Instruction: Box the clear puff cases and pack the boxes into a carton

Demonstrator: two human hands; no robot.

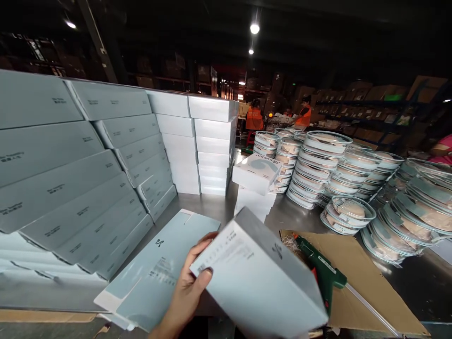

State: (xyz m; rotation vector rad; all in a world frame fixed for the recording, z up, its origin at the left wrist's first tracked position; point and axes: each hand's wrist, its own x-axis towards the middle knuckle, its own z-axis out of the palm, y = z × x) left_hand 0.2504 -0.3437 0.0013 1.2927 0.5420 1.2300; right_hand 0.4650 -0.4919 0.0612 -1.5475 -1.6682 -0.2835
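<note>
My left hand grips the near left corner of a pale grey-blue box, held tilted above the table's front edge. Just left of the hand, a flattened box sleeve of the same colour lies on the metal table. My right hand is not in view. A green glue gun rests on a brown cardboard sheet directly to the right of the held box, partly hidden by it.
Tall stacks of grey-blue boxes fill the left; white box stacks stand behind. A small white box pile sits mid-table. Stacked round clear-lidded containers crowd the right. People in orange vests stand far back.
</note>
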